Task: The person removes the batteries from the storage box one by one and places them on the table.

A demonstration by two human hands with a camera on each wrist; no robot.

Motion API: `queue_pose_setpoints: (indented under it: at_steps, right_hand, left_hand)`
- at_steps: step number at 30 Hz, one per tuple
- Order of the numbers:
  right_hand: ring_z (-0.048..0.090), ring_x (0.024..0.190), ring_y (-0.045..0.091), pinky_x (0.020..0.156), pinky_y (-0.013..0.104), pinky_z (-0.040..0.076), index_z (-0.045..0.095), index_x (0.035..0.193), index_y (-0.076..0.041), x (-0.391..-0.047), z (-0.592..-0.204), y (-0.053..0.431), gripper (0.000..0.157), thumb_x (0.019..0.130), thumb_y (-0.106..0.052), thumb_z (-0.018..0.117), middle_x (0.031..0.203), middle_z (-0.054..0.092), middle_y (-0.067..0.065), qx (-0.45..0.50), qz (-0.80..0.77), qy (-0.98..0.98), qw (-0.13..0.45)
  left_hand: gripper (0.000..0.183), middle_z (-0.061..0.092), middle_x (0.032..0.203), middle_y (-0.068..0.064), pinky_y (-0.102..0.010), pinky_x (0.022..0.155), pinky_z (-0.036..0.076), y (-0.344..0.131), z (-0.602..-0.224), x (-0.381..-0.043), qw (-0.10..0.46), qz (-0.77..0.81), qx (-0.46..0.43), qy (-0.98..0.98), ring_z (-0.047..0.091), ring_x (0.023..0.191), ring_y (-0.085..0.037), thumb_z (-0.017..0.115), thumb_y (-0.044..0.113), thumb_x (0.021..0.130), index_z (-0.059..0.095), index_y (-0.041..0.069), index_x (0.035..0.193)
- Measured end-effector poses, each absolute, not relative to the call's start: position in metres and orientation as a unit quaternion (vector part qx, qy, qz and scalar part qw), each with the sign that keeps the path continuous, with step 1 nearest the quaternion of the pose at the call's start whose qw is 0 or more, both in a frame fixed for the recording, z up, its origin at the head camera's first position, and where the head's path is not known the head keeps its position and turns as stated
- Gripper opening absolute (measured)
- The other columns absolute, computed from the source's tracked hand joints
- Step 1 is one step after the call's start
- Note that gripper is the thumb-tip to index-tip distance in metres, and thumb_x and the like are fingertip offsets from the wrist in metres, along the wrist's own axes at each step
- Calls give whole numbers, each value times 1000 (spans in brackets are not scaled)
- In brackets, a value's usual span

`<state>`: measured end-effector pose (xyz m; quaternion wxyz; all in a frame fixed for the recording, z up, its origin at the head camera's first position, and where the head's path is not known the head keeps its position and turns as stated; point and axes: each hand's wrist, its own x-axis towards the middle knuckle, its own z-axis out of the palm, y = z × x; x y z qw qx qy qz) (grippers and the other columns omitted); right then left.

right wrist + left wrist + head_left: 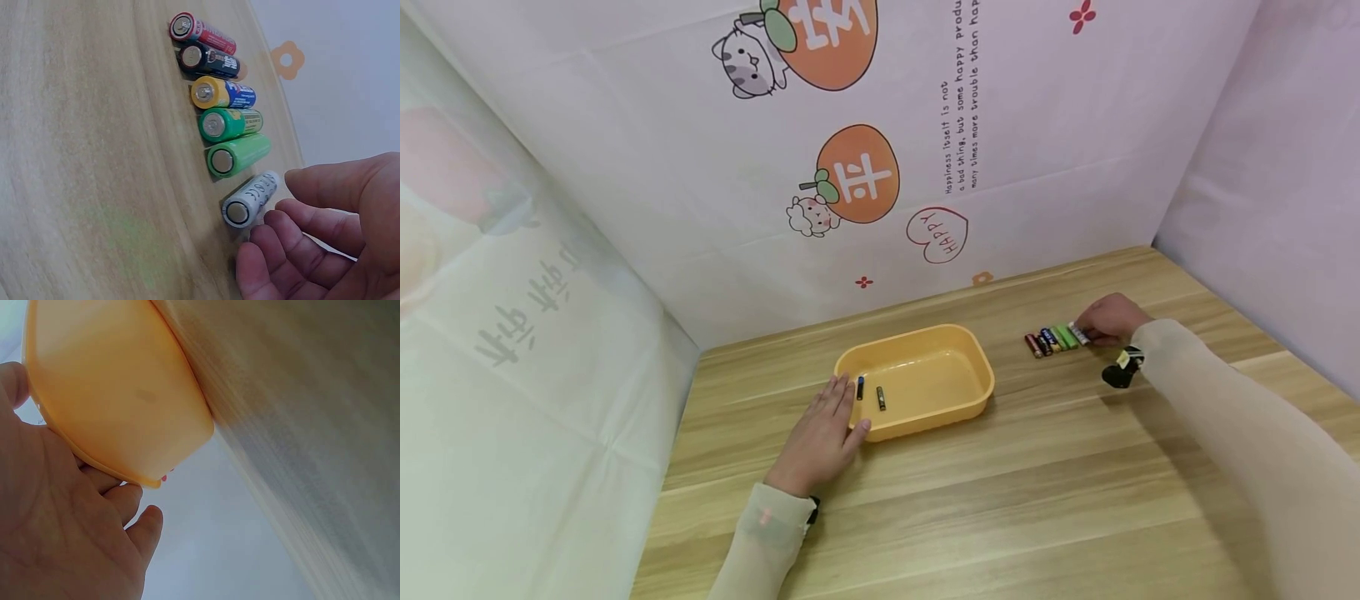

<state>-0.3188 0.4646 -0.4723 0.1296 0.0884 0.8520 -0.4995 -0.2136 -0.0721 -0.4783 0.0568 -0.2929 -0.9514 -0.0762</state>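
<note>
A yellow plastic tray (pixel 925 423) stands on the table. My left hand (pixel 820 437) rests on its left rim, fingers over the edge and thumb by the near corner. Inside lie a dark battery with a blue end (pixel 861 388) and another dark battery (pixel 881 398). To the right is a row of batteries: red (pixel 209 34), black (pixel 212 60), yellow-and-blue (pixel 226 94), green (pixel 232 124), light green (pixel 240 154) and white (pixel 252 199). Beside the white one is my right hand (pixel 331 231), its fingers bent and thumb apart; nothing is visibly pinched.
The wood-grain table (pixel 970 517) meets a printed white cloth wall (pixel 760 275) behind the tray. Cloth walls also rise on the left and right. A black wrist strap device (pixel 1122 371) is on my right wrist.
</note>
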Motion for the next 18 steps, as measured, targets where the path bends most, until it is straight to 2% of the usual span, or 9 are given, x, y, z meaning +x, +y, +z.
queue_pose_setpoints:
  at_steps: [3, 6, 9, 11, 14, 18]
  right_hand:
    - [63, 69, 19, 66, 35, 57, 60, 108, 18, -318, -468, 466, 33, 90, -10, 60, 80, 66, 12, 66, -481, 865, 125]
    - [53, 54, 15, 50, 29, 49, 63, 90, 12, -317, -463, 466, 25, 92, -11, 58, 65, 60, 7, 43, -449, 884, 121]
    - [46, 49, 14, 46, 28, 43, 63, 89, 10, -316, -459, 464, 25, 94, -13, 56, 61, 54, 6, 29, -444, 888, 119]
    - [51, 55, 15, 51, 31, 49, 62, 98, 13, -316, -458, 462, 26, 95, -12, 56, 67, 57, 8, 29, -455, 882, 119]
    - [60, 75, 20, 67, 38, 56, 56, 119, 16, -314, -455, 456, 36, 97, -13, 56, 91, 62, 16, 29, -475, 871, 121]
    - [62, 93, 28, 77, 41, 56, 52, 128, 15, -311, -450, 448, 44, 99, -18, 57, 119, 57, 27, 22, -470, 874, 123]
  left_hand:
    - [74, 14, 161, -12, -40, 116, 12, -72, -478, -214, 57, -78, -294, -951, 7, 147, -26, 20, 56, 103, 20, 2, 154]
    - [74, 14, 161, -12, -41, 116, 13, -72, -478, -213, 58, -79, -295, -950, 8, 147, -26, 21, 56, 103, 20, 2, 154]
    - [74, 14, 161, -12, -42, 116, 13, -72, -477, -213, 58, -79, -294, -951, 8, 147, -26, 21, 56, 103, 20, 2, 154]
    - [74, 15, 161, -12, -42, 116, 13, -72, -477, -212, 57, -82, -293, -951, 8, 147, -26, 21, 56, 103, 21, 2, 154]
    - [74, 16, 161, -12, -42, 116, 14, -72, -476, -211, 59, -86, -293, -950, 9, 147, -26, 22, 55, 103, 22, 1, 153]
    - [74, 16, 160, -12, -41, 116, 13, -72, -476, -211, 58, -89, -292, -951, 9, 147, -26, 21, 56, 103, 23, 1, 153]
